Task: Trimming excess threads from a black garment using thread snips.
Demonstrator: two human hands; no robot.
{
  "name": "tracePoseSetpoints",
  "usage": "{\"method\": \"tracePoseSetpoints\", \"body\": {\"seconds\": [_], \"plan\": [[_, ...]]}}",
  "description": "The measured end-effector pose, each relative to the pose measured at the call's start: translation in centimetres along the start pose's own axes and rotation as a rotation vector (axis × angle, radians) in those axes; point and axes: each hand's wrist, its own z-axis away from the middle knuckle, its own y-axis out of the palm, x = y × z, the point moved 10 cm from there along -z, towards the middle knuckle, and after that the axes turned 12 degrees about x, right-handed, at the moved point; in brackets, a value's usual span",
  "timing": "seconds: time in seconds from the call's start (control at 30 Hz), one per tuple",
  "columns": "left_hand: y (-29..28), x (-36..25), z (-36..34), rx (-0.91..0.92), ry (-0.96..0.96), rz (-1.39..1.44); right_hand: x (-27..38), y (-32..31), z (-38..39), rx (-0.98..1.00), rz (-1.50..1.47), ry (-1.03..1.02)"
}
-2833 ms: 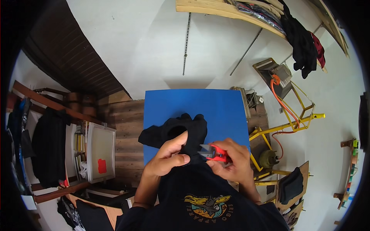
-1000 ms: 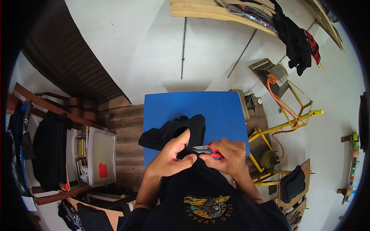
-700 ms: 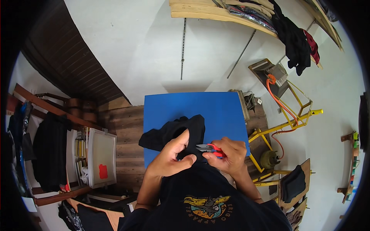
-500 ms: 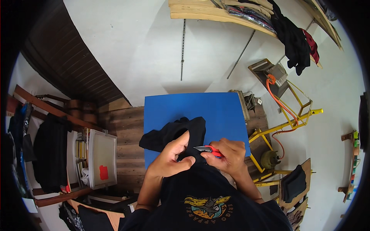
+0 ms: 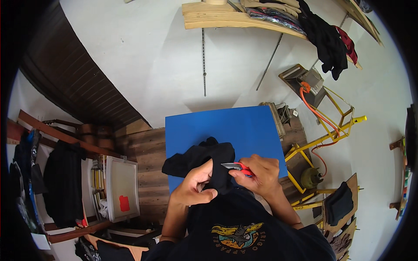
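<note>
My left hand [image 5: 195, 185] grips a piece of black fabric [image 5: 222, 158], thumb and fingertips on it, at the near part of the blue tabletop [image 5: 218, 125]. My right hand [image 5: 260, 176] is closed on small red-handled snips [image 5: 238, 168], whose grey blades point left toward the cloth beside my left fingertips. Whether the blade tips touch the fabric I cannot tell. The rest of the garment lies bunched and spills toward the table's left side.
White framed screens [image 5: 122, 185] and hanging dark cloth [image 5: 61, 182] stand left. A yellow metal frame [image 5: 296, 152] with an orange hose and green gas cylinder [image 5: 310, 178] is right, near folded black fabric [image 5: 338, 202]. A wooden shelf [image 5: 217, 19] with clothing spans the wall.
The view has shifted slightly, so the room sits lower and a little tilted. The fabric under my left hand has shifted slightly, and the snips' blades have moved a little along it.
</note>
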Motion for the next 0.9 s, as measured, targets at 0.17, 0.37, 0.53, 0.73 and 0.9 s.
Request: {"method": "tracePoseSetpoints", "body": {"seconds": [0.17, 0.37, 0.53, 0.73, 0.9], "plan": [[0.0, -0.2, -0.4, -0.014, -0.003, -0.010, -0.3, -0.2, 0.1, -0.022, -0.001, 0.016], [-1.3, -0.3, -0.1, -0.203, 0.049, -0.031, -0.1, -0.3, -0.2, -0.004, 0.024, 0.012], [-0.7, -0.6, -0.6, -0.163, 0.038, -0.099, -0.4, -0.5, 0.1, -0.047, 0.008, 0.005], [-0.2, -1.1, -0.8, -0.185, -0.005, -0.037, 0.1, -0.5, -0.2, -0.005, 0.028, -0.025], [0.0, -0.6, -0.6, -0.124, -0.027, -0.050, 0.0, -0.5, -0.1, 0.005, 0.053, -0.007]]}}
